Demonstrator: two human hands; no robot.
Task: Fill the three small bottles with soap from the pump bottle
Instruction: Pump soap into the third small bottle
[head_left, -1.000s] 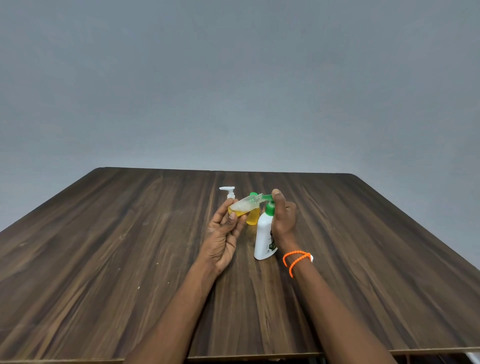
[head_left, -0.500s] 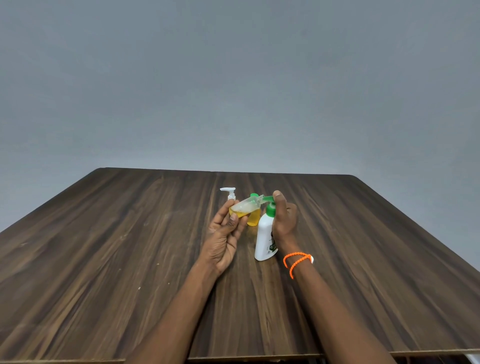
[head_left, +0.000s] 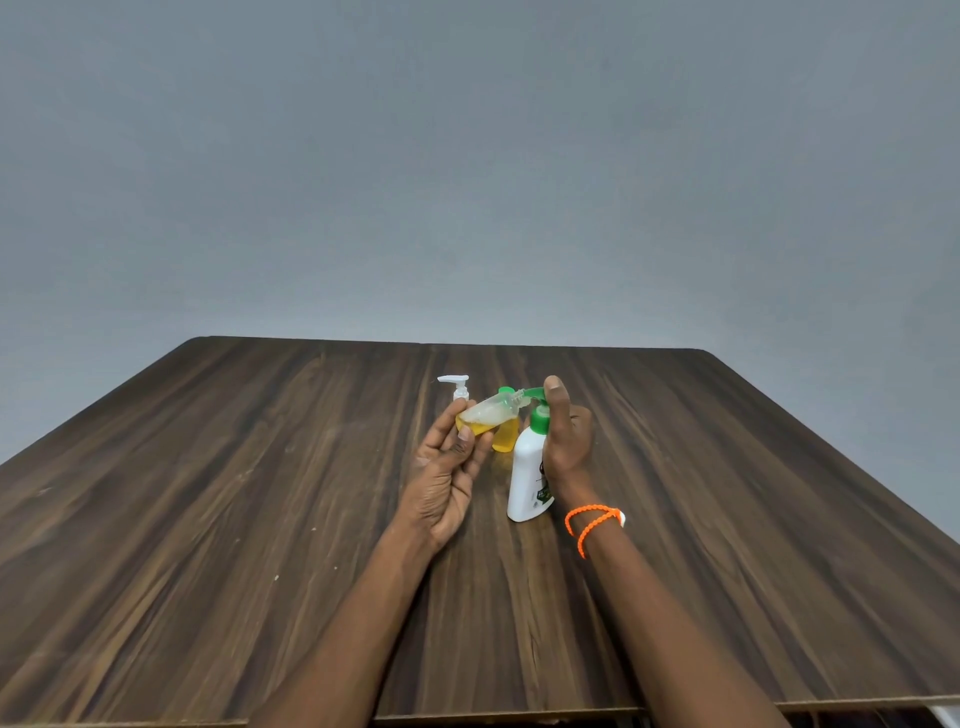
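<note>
A white pump bottle with a green pump head stands upright at the table's middle. My right hand wraps its neck, the thumb on top of the pump. My left hand holds a small clear bottle tilted, its open neck at the green nozzle; yellow soap lies in its lower part. Behind it stands a small yellow-filled bottle with a green cap. A third small bottle with a white pump top stands farther back left, its body hidden by my fingers.
The dark wooden table stretches wide on both sides of the bottles, with its front edge near the bottom of the view. A plain grey wall rises behind it. An orange bead bracelet circles my right wrist.
Almost nothing differs; both hands keep the same hold, and the small tilted bottle stays at the nozzle.
</note>
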